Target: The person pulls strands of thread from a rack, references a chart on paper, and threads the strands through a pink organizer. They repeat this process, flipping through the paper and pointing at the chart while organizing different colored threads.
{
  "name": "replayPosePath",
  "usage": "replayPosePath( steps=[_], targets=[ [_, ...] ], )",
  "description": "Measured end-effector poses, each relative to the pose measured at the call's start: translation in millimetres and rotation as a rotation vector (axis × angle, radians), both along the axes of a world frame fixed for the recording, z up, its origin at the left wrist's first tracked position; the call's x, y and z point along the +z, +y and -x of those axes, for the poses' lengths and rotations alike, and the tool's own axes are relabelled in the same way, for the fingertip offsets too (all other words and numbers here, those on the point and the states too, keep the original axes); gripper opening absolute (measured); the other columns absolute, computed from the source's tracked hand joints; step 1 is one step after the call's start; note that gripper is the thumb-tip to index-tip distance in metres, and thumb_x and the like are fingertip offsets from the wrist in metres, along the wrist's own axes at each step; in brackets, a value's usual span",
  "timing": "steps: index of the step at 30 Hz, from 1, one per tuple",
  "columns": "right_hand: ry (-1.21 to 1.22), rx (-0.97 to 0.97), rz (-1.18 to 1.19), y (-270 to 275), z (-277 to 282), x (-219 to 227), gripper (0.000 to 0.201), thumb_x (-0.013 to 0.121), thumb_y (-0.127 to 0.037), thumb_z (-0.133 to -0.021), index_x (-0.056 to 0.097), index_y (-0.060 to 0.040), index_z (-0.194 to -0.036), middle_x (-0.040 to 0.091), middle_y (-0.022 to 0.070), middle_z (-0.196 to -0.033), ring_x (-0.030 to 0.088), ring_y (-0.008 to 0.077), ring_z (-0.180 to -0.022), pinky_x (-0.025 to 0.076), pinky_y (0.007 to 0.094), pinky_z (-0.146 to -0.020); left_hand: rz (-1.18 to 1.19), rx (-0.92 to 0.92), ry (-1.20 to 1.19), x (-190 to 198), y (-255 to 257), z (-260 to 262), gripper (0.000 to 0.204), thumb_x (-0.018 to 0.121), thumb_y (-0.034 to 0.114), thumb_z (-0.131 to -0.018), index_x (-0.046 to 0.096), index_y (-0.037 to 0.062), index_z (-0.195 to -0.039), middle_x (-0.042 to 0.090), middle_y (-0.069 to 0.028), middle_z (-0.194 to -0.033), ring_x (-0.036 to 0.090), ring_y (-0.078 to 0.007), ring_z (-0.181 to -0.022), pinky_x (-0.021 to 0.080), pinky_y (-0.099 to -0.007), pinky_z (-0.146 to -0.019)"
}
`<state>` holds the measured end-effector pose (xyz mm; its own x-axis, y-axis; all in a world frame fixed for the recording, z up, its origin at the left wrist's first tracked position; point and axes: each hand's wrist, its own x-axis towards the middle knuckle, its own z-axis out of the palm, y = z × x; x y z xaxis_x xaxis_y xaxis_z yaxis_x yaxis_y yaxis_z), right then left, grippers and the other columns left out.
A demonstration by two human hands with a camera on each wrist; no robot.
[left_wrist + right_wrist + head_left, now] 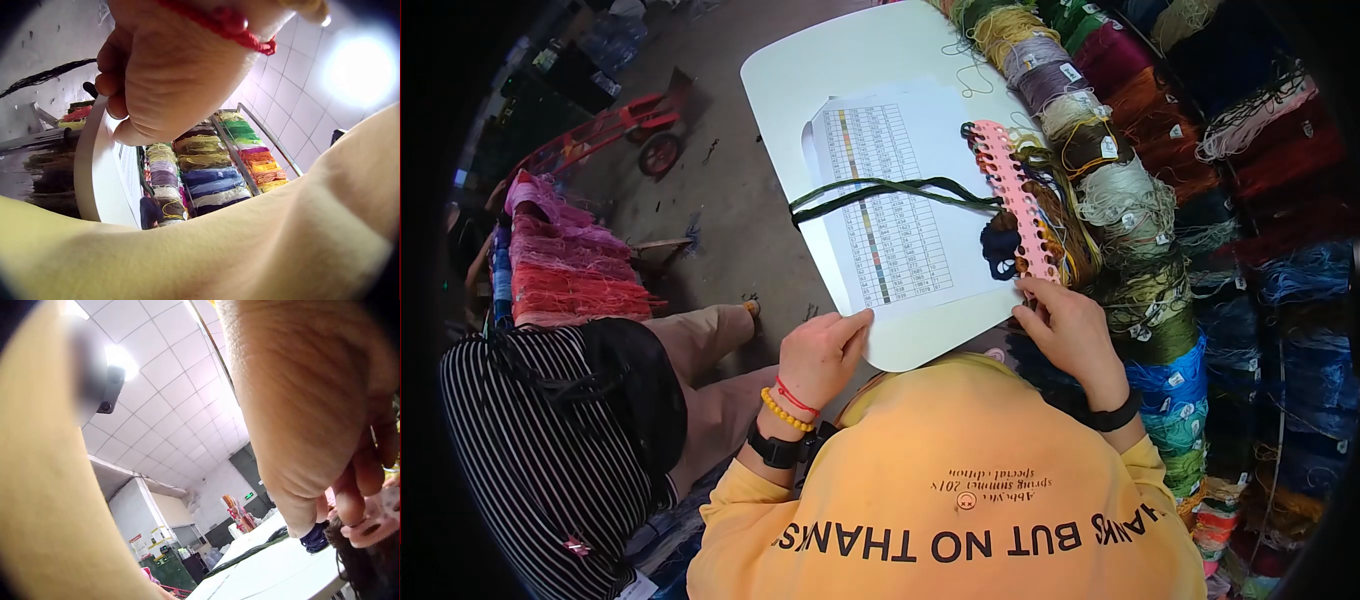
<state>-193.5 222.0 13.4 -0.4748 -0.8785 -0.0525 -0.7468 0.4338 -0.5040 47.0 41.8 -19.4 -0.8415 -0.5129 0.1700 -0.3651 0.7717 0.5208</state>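
Observation:
The left hand (822,352) grips the near left edge of a white board (900,350), its thumb by the corner of a printed colour chart (920,235); in the left wrist view its fingers curl round the rim. At the near end of a pink perforated strip (1012,200), the right hand (1072,328) pinches the strip between thumb and fingers. Bundles of coloured thread hang from the strip's holes, with a navy bundle (1000,250) on its left side. A dark green skein (880,188) stretches across the chart from the strip to the board's left edge.
Racks of coloured skeins (1130,200) run along the board's right side. Pink and red skeins (565,250) hang at the left, beside a person in a striped top (540,430). A red hand cart (615,130) stands on the grey floor beyond.

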Motion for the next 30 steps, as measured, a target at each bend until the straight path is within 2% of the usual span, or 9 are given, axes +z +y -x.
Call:
replayPosePath(
  steps=[10, 12, 15, 19, 21, 23, 25, 28, 30],
  targets=[
    [-0.014, -0.001, -0.035, 0, 0, 2, 0.028, 0.063, -0.023, -0.081, 0.061, -0.0086, -0.105, 0.064, 0.0105, -0.074, 0.062, 0.0279, -0.066, 0.048, 0.0385, -0.060, -0.007, 0.014, 0.005, 0, 1, 1, 0.015, 0.064, 0.010, -0.081, 0.068, 0.0078, -0.094, 0.054, -0.0084, -0.063, 0.056, -0.0235, -0.056, 0.045, -0.0310, -0.051],
    [-0.005, -0.009, 0.010, 0, 2, 0, 0.028, 0.064, -0.022, -0.080, 0.061, -0.0081, -0.104, 0.063, 0.0099, -0.079, 0.062, 0.0275, -0.070, 0.048, 0.0373, -0.062, -0.027, 0.020, 0.025, -1, -1, 2, 0.014, 0.064, 0.009, -0.080, 0.068, 0.0076, -0.094, 0.055, -0.0083, -0.066, 0.057, -0.0227, -0.056, 0.045, -0.0307, -0.052],
    [0.088, 0.019, 0.082, -6, 4, 1, 0.029, 0.066, -0.020, -0.078, 0.061, -0.0077, -0.103, 0.060, 0.0095, -0.087, 0.060, 0.0276, -0.078, 0.048, 0.0364, -0.067, -0.093, 0.160, 0.011, -2, -13, 7, 0.016, 0.063, 0.015, -0.080, 0.067, 0.0106, -0.095, 0.059, -0.0075, -0.075, 0.059, -0.0258, -0.061, 0.047, -0.0342, -0.056],
    [0.226, 0.229, 0.230, -34, 4, -8, 0.031, 0.069, -0.020, -0.074, 0.061, -0.0084, -0.102, 0.059, 0.0084, -0.093, 0.057, 0.0276, -0.088, 0.046, 0.0374, -0.074, -0.096, 0.286, 0.111, -14, -52, 27, 0.021, 0.064, 0.016, -0.079, 0.065, 0.0059, -0.098, 0.060, -0.0100, -0.082, 0.059, -0.0239, -0.063, 0.048, -0.0330, -0.059],
    [0.199, 0.341, 0.244, -53, -4, -16, 0.036, 0.070, -0.021, -0.073, 0.060, -0.0089, -0.105, 0.059, 0.0086, -0.100, 0.056, 0.0271, -0.094, 0.045, 0.0389, -0.077, -0.109, 0.328, 0.183, -13, -76, 44, 0.025, 0.063, 0.014, -0.079, 0.064, 0.0023, -0.102, 0.060, -0.0112, -0.084, 0.057, -0.0209, -0.062, 0.047, -0.0301, -0.060],
    [0.209, 0.425, 0.221, -65, -14, -27, 0.040, 0.071, -0.022, -0.071, 0.059, -0.0096, -0.108, 0.057, 0.0089, -0.107, 0.054, 0.0267, -0.100, 0.044, 0.0401, -0.079, -0.039, 0.423, 0.191, -7, -107, 67, 0.032, 0.064, 0.021, -0.080, 0.064, 0.0002, -0.104, 0.063, -0.0119, -0.091, 0.061, -0.0218, -0.068, 0.049, -0.0314, -0.065],
    [0.256, 0.477, 0.172, -72, -22, -37, 0.045, 0.071, -0.023, -0.070, 0.059, -0.0104, -0.111, 0.055, 0.0091, -0.115, 0.052, 0.0263, -0.107, 0.043, 0.0410, -0.081, 0.066, 0.517, 0.169, -28, -148, 86, 0.041, 0.062, 0.030, -0.080, 0.062, 0.0007, -0.108, 0.065, -0.0157, -0.095, 0.064, -0.0307, -0.084, 0.051, -0.0381, -0.078],
    [0.243, 0.459, 0.127, -73, -24, -35, 0.049, 0.071, -0.025, -0.070, 0.057, -0.0112, -0.115, 0.052, 0.0099, -0.122, 0.048, 0.0269, -0.114, 0.042, 0.0422, -0.085, -0.248, 0.525, 0.015, -28, -179, 108, 0.045, 0.061, 0.034, -0.080, 0.062, -0.0026, -0.107, 0.066, -0.0188, -0.099, 0.063, -0.0324, -0.089, 0.049, -0.0389, -0.083],
    [0.230, 0.459, 0.131, -72, -22, -36, 0.048, 0.070, -0.025, -0.072, 0.057, -0.0116, -0.116, 0.052, 0.0097, -0.122, 0.048, 0.0268, -0.114, 0.041, 0.0417, -0.087, -0.256, 0.516, -0.006, -26, -185, 117, 0.042, 0.062, 0.032, -0.080, 0.063, -0.0034, -0.103, 0.066, -0.0201, -0.095, 0.065, -0.0315, -0.086, 0.050, -0.0379, -0.081]
  ],
)
